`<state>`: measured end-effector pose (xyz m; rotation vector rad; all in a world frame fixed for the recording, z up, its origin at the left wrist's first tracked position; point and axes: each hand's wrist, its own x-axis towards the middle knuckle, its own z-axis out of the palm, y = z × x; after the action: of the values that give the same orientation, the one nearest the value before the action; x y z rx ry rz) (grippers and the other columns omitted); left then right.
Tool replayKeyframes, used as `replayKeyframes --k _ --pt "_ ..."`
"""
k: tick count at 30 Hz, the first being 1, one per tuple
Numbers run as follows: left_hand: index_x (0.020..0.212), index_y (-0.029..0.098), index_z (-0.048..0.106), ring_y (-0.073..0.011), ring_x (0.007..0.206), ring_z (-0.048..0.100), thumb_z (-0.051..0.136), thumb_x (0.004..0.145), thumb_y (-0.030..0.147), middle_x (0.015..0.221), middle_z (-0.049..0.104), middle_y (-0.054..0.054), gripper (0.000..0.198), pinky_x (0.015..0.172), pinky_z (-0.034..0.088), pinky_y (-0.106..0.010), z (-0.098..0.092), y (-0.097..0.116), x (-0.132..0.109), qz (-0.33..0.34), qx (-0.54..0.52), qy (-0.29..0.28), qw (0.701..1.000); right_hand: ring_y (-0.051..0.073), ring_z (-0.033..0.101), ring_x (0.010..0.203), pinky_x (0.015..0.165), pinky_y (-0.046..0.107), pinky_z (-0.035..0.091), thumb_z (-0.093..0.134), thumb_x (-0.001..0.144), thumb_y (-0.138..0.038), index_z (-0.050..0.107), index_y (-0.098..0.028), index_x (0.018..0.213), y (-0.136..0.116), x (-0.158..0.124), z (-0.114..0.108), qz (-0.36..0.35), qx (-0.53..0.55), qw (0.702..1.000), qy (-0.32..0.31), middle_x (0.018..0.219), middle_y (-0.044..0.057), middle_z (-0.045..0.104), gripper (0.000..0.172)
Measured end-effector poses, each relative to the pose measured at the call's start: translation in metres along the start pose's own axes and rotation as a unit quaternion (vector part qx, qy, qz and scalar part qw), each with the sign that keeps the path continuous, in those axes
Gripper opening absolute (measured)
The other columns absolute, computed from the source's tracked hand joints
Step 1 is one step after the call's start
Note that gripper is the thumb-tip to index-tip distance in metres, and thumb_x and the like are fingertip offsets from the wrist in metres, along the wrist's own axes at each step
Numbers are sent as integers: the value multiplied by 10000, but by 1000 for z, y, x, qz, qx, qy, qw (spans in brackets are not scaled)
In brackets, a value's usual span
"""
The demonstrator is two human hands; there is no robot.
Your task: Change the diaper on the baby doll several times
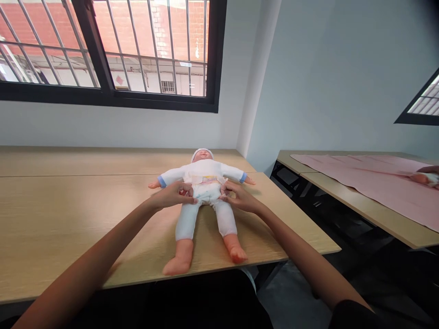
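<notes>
Doll: a baby doll (204,171) lies on its back, head toward 12 o'clock, mid-tabletop (68,205), feet near the edge at 6 o'clock.
Left hand: the left hand (173,194) is at the doll's waist, 9 o'clock side; its fingers (187,188) curl together on the waistband (206,186).
Right hand: the right hand (240,197) is at the 3 o'clock side, its fingers (226,192) pinched together on the same waistband.
On already: a white top (206,171) with blue cuffs, white leggings (185,224) on both legs, a white cap (202,153).
Left bare: both doll feet (235,253).
Around: a pink cloth (360,171) at 2 o'clock on a second table; a co-worker's hand (427,177) at 3 o'clock.
</notes>
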<state>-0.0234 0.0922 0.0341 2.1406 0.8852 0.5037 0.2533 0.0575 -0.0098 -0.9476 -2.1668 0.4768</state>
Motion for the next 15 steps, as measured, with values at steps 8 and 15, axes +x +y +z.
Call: replayKeyframes --k 8,15 --pt "572 181 525 -138 665 379 714 729 473 690 427 12 381 594 283 -261 2 -2 -23 -1 11 12 1000 197 512 838 778 347 476 558 916 -472 558 -207 844 -18 -1 5 -1 -4 1000 -25 861 58 568 274" --pt "695 193 697 -166 742 523 723 746 537 752 585 -25 348 670 425 -270 -4 -2 -25 -11 -53 13 998 152 504 790 746 300 457 612 871 -563 547 -195 846 -16 0 1 46 35 998 7 857 35 582 375"
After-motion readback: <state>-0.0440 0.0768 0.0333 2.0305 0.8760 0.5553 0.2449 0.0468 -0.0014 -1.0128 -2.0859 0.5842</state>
